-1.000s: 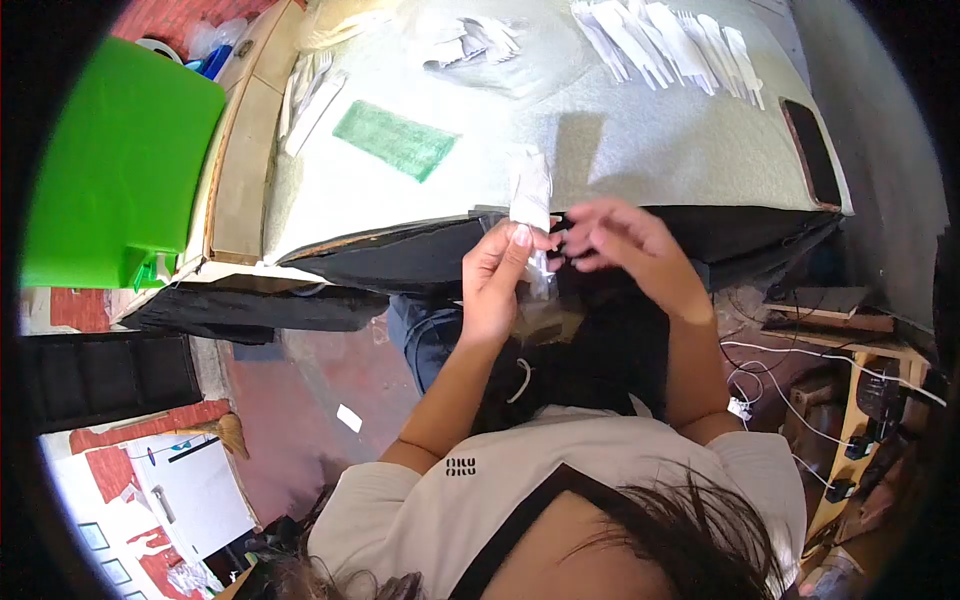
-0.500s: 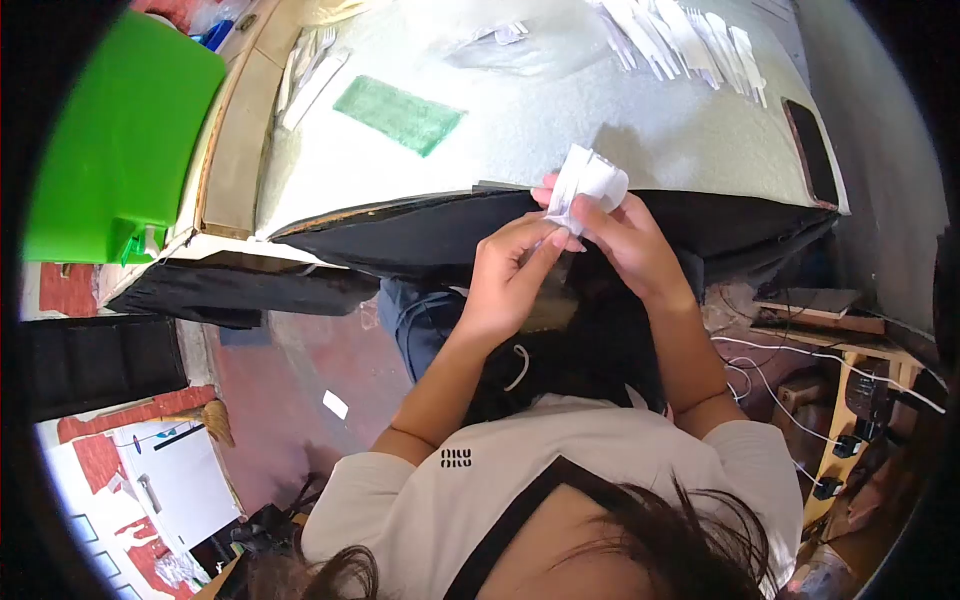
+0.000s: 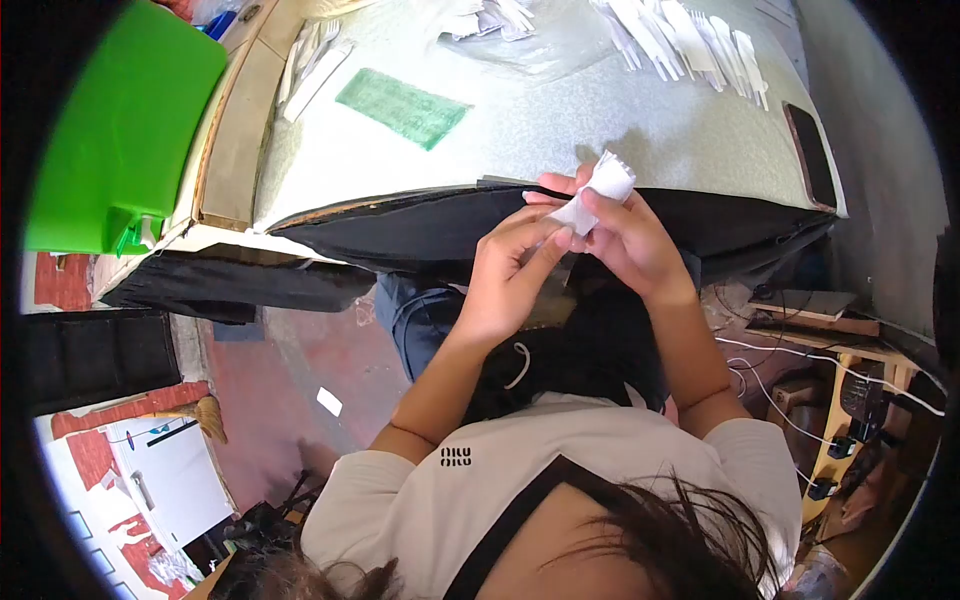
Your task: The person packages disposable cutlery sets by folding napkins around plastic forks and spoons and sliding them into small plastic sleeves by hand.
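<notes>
Both my hands are close together just in front of the table's front edge. Between them is a white paper napkin (image 3: 606, 182), folded into a narrow bundle and tilted up to the right; whether anything lies inside it is hidden. My left hand (image 3: 517, 262) pinches its lower end between thumb and fingers. Closed around its middle is my right hand (image 3: 637, 240), the thumb pressed on the paper. Beyond, a row of white plastic cutlery wrapped in napkins (image 3: 680, 45) lies at the back right. More white cutlery (image 3: 316, 68) lies on the left side of the table.
A green rectangular piece (image 3: 404, 107) lies on the white tabletop (image 3: 520, 120). Clear plastic (image 3: 540, 60) with white pieces is at the back. A phone (image 3: 810, 155) lies at the right edge. A green bin (image 3: 120, 130) stands left, and white cables (image 3: 800, 350) hang at lower right.
The napkin in my hands has turned from a wider, looser shape into a narrower bundle. My right fingers have shifted around it, while my left hand stays nearly in place.
</notes>
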Tool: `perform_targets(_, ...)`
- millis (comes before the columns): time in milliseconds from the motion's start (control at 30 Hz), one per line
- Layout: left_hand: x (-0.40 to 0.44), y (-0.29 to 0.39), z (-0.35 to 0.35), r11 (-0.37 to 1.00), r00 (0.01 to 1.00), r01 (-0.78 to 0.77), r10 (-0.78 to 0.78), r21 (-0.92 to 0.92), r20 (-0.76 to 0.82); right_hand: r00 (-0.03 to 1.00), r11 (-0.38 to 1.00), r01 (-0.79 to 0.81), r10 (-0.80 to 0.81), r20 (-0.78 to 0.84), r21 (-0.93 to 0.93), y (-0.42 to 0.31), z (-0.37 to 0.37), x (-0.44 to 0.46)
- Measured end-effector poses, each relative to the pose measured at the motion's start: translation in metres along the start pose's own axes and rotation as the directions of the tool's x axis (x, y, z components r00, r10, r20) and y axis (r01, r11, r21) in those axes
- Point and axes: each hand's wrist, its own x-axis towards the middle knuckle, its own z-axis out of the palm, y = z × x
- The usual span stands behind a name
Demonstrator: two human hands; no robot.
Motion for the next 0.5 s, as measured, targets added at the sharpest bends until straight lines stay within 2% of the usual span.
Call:
perform_targets(67, -0.001, 0.001, -0.002, 1.000, 1.000, 0.001, -0.001, 0.006, 0.011, 0.999, 0.999, 0.014, -0.016, 0.030, 0.050, -0.003, -0.002, 0.002)
perform_targets(167, -0.003, 0.002, -0.004, 1.000, 1.000, 0.011, -0.011, -0.012, -0.003, 0.995, 0.996, 0.089, -0.088, 0.050, -0.022, 0.000, -0.014, 0.005)
perform_targets(267, -0.003, -0.010, -0.007, 1.000, 0.998, -0.022, 0.022, 0.008, 0.066, 0.986, 0.985, 0.165, -0.167, -0.025, -0.049, -0.008, -0.015, 0.006)
perform_targets(367, -0.008, -0.011, -0.004, 0.949, 0.978, 0.194, -0.170, -0.248, 0.118, 0.973, 0.976, 0.220, -0.219, -0.067, 0.006, -0.007, -0.027, 0.007)
perform_targets(467, -0.007, -0.013, -0.004, 0.914, 0.983, 0.172, -0.138, -0.368, 0.118, 0.953, 0.925, 0.232, -0.278, 0.120, 0.301, -0.001, -0.031, 0.014)
perform_targets(500, -0.006, -0.013, -0.003, 0.904, 0.985, 0.167, -0.135, -0.393, 0.107, 0.958, 0.929, 0.218, -0.263, 0.118, 0.299, 0.001, -0.029, 0.014)
